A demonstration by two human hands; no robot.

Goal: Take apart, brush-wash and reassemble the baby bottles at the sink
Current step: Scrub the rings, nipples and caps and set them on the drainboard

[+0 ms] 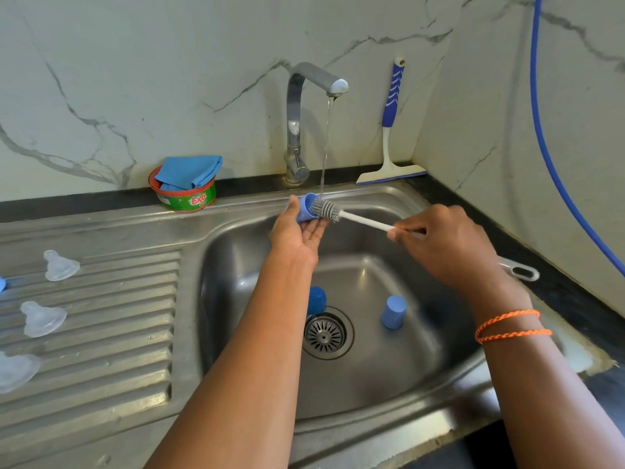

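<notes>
1. Closest to me on my feed is the ribbed drainboard (111, 319) on the left, with three clear silicone teats lying on it: one cut off at the frame edge (15, 370), one in the middle (42, 318), one further back (61, 265). There's also a sliver of something blue (2, 284) at the far left edge, can't tell what it is.
2. Next, down in the sink basin (389, 377), two blue caps: one (316, 300) right beside the drain strainer (325, 334), partly hidden by the left forearm, and one (393, 312) standing mouth-down a bit to the right.
3. The right wrist has two orange thread bands (510, 326) on it.
4. The right hand (449, 245) has its fingers curled round the white handle of the one bottle brush (341, 215).
5. The left hand (297, 228) holds a third blue cap (306, 208), tilted on its side above the basin, thumb against it and fingers cradling it from below. The grey bristles are partly inside its mouth.
6. Water runs from the single tap (297, 130) straight down onto the cap and brush head.
7. On the back ledge: one green Exo tub (184, 194) with a blue cloth (191, 170) stuffed in, and one blue-and-white squeegee (392, 130) leaning in the corner.
8. One blue hose (541, 130) runs down the right wall.
</notes>
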